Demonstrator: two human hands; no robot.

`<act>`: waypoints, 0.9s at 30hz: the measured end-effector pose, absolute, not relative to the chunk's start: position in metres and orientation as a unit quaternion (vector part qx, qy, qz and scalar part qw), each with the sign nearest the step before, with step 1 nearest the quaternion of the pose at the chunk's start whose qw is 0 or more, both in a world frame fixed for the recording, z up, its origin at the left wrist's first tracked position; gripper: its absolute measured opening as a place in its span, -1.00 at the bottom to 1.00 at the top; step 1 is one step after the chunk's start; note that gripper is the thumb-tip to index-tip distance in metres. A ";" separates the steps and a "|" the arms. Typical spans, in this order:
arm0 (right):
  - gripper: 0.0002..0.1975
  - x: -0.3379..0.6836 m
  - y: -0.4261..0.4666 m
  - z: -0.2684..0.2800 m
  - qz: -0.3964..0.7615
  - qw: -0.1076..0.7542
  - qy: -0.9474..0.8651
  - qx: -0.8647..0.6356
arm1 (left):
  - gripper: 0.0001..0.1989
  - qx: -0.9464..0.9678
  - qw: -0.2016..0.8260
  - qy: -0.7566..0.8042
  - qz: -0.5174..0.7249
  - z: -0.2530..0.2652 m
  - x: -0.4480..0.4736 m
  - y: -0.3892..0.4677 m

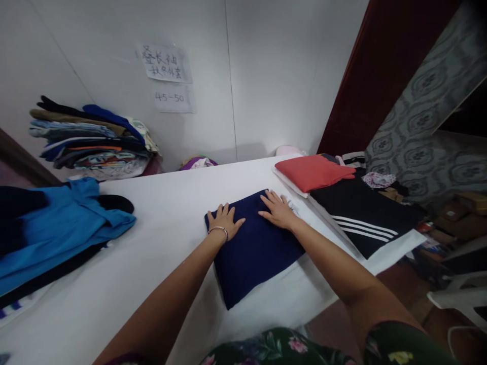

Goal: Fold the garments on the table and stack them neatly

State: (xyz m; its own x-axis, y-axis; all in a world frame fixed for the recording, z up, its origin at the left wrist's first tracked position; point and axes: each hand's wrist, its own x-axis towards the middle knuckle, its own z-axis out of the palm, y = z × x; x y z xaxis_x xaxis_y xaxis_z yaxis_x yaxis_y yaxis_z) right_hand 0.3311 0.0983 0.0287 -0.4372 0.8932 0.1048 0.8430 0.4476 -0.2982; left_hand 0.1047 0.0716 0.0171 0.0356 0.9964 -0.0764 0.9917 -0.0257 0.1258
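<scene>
A folded navy blue garment (pixel 258 248) lies flat on the white table (pixel 171 197) in front of me, its near corner reaching the table's front edge. My left hand (pixel 224 221) rests on its far left corner with the fingers spread; a bracelet circles that wrist. Toward the far right corner, my right hand (pixel 279 209) presses down on the cloth, fingers stretched out. Neither hand grips anything. A small pale item, too unclear to name, shows just beyond the right hand.
At right, a folded red garment (pixel 312 172) sits beside a black garment with white stripes (pixel 365 213). Loose blue clothing (pixel 76 223) lies at left. Behind it rises a stack of folded clothes (pixel 95 137). Handwritten paper signs (pixel 167 63) hang on the wall.
</scene>
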 end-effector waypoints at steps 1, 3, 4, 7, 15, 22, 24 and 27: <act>-0.31 0.334 0.104 0.020 0.111 0.091 -0.830 -0.539 | -0.23 0.710 0.093 0.698 0.007 0.012 0.102 0.073; -0.30 0.344 0.113 0.004 0.132 0.056 -0.807 -0.573 | -0.21 0.702 0.127 0.701 -0.001 0.004 0.098 0.076; -0.29 0.348 0.117 -0.002 0.139 0.054 -0.801 -0.579 | -0.21 0.700 0.136 0.701 0.000 0.001 0.097 0.077; -0.28 0.355 0.122 -0.010 0.149 0.067 -0.798 -0.580 | -0.20 0.699 0.146 0.700 0.011 -0.001 0.097 0.080; -0.31 0.349 0.116 -0.001 0.145 0.045 -0.796 -0.586 | -0.29 0.693 0.162 0.700 0.058 0.002 0.092 0.075; -0.34 0.316 0.138 0.027 0.092 0.061 -0.796 -0.595 | -0.28 0.710 0.102 0.695 0.036 0.003 0.098 0.069; -0.36 0.309 0.150 0.029 0.087 0.082 -0.802 -0.585 | -0.29 0.711 0.095 0.696 0.034 0.002 0.099 0.068; -0.46 0.311 0.165 0.022 0.109 0.074 -0.787 -0.602 | -0.29 0.713 0.089 0.695 0.036 0.001 0.097 0.067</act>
